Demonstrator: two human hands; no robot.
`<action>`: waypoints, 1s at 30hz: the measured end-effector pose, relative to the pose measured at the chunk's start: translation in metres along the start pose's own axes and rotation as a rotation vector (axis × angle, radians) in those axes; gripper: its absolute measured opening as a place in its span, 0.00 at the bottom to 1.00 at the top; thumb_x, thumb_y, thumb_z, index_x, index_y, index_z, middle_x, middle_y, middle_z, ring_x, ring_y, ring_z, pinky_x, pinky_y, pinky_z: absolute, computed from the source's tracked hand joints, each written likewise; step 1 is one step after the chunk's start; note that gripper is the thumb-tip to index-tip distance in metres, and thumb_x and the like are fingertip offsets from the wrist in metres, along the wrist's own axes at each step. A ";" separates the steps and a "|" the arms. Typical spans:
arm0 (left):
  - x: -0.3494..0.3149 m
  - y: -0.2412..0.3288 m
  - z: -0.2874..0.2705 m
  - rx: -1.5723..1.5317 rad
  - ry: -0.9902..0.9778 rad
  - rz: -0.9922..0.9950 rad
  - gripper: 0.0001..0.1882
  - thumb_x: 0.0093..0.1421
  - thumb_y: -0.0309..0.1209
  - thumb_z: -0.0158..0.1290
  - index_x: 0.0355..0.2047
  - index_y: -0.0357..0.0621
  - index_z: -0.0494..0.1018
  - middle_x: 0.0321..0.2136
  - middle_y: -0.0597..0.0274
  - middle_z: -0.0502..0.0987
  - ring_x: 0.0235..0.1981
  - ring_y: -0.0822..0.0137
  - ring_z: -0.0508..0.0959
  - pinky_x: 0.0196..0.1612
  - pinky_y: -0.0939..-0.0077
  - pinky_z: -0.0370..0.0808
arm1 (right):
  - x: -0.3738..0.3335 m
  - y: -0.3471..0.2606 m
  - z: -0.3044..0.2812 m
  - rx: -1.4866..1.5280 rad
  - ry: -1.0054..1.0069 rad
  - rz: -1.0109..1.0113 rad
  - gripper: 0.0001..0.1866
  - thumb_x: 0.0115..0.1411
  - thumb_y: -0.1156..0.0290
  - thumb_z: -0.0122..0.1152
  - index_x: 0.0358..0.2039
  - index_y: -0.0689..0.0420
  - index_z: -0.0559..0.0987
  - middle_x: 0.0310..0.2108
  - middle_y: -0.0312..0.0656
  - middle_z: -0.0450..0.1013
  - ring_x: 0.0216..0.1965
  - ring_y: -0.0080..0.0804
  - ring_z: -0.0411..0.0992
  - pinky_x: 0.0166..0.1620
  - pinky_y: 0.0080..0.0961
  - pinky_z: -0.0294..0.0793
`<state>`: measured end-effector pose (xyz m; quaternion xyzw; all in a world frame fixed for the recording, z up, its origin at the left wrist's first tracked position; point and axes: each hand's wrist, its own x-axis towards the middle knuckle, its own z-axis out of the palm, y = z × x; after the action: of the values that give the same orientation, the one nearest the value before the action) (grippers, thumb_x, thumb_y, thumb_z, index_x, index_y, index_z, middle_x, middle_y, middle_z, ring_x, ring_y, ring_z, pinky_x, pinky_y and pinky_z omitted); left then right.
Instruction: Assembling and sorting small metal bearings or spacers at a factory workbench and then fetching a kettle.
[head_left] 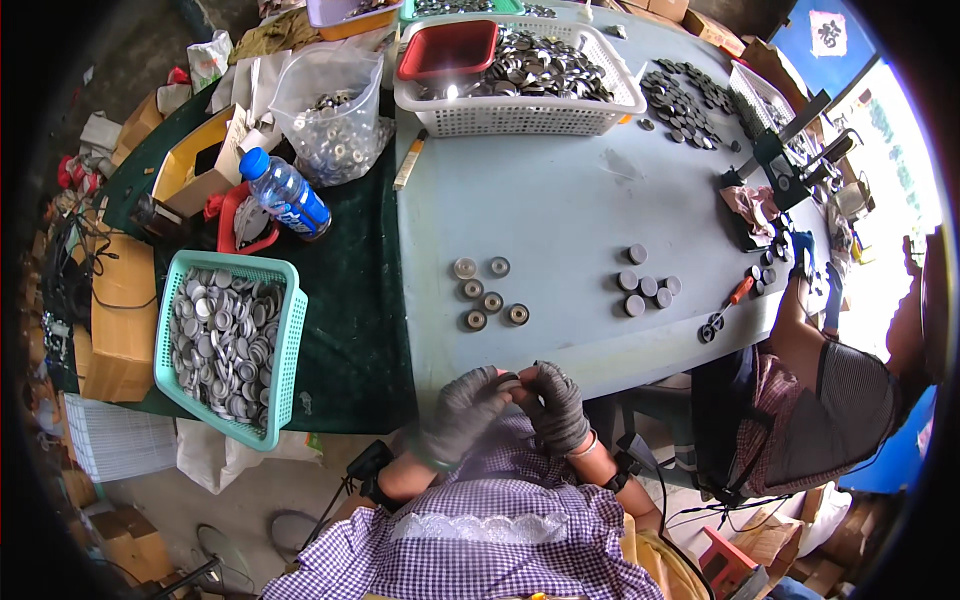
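Both my hands wear grey fingerless gloves and meet just off the near edge of the table. Between the fingertips of my left hand (460,418) and my right hand (556,410) is a small dark round cap (508,383), gripped from both sides. Fingers cover most of it, so its details stay hidden. Beyond my left hand lie several metal-rimmed round pieces (491,302) with holes in their centres. Farther right rests a loose group of dark grey round caps (648,286).
A teal basket (290,350) of grey caps stands at left, near a blue-capped bottle (290,198) and a plastic bag of parts (335,140). At the back sits a white basket (520,120). On the right, a co-worker's arm (795,320) reaches toward a hand press (785,165) beside an orange-handled tool (740,291).
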<state>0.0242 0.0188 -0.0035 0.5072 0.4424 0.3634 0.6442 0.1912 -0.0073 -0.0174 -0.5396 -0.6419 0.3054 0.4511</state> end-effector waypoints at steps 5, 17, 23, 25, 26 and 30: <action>-0.001 -0.005 -0.004 0.215 0.057 0.223 0.12 0.54 0.23 0.59 0.39 0.36 0.73 0.32 0.58 0.78 0.34 0.68 0.77 0.39 0.75 0.74 | 0.004 -0.007 0.001 0.100 -0.035 0.106 0.16 0.49 0.74 0.66 0.39 0.59 0.73 0.31 0.46 0.71 0.30 0.46 0.71 0.33 0.35 0.72; 0.003 -0.006 -0.011 0.387 0.107 0.225 0.11 0.52 0.26 0.60 0.37 0.38 0.74 0.30 0.55 0.78 0.31 0.61 0.78 0.36 0.71 0.75 | 0.010 0.002 0.005 0.054 -0.174 -0.133 0.12 0.51 0.72 0.62 0.37 0.57 0.75 0.33 0.46 0.71 0.32 0.50 0.71 0.35 0.38 0.72; 0.001 -0.027 -0.019 0.552 0.208 0.381 0.19 0.53 0.25 0.60 0.45 0.40 0.70 0.34 0.60 0.73 0.31 0.67 0.75 0.35 0.75 0.74 | 0.021 -0.006 0.006 -0.254 -0.238 0.045 0.06 0.55 0.72 0.57 0.34 0.55 0.76 0.30 0.47 0.72 0.31 0.52 0.71 0.32 0.41 0.70; -0.003 -0.006 -0.029 0.417 0.253 0.401 0.19 0.53 0.23 0.59 0.45 0.40 0.70 0.34 0.63 0.71 0.30 0.73 0.72 0.34 0.80 0.73 | 0.022 0.001 0.009 -0.420 -0.205 -0.049 0.07 0.50 0.71 0.59 0.32 0.55 0.76 0.32 0.48 0.71 0.36 0.52 0.69 0.37 0.44 0.70; -0.007 0.002 -0.039 0.413 0.259 0.379 0.18 0.53 0.22 0.59 0.45 0.40 0.70 0.34 0.64 0.71 0.30 0.74 0.72 0.34 0.81 0.72 | 0.025 -0.006 0.012 -0.471 -0.182 -0.092 0.08 0.49 0.70 0.59 0.32 0.55 0.75 0.34 0.48 0.71 0.39 0.53 0.68 0.40 0.45 0.69; -0.028 0.036 -0.076 0.496 0.467 0.377 0.14 0.53 0.21 0.57 0.41 0.40 0.72 0.32 0.64 0.72 0.28 0.74 0.72 0.34 0.82 0.72 | 0.031 -0.007 0.029 -0.417 -0.295 -0.237 0.10 0.45 0.69 0.60 0.31 0.54 0.74 0.39 0.50 0.69 0.46 0.54 0.66 0.49 0.50 0.66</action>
<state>-0.0576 0.0267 0.0303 0.6236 0.5508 0.4629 0.3058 0.1619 0.0236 -0.0157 -0.4918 -0.8082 0.1868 0.2646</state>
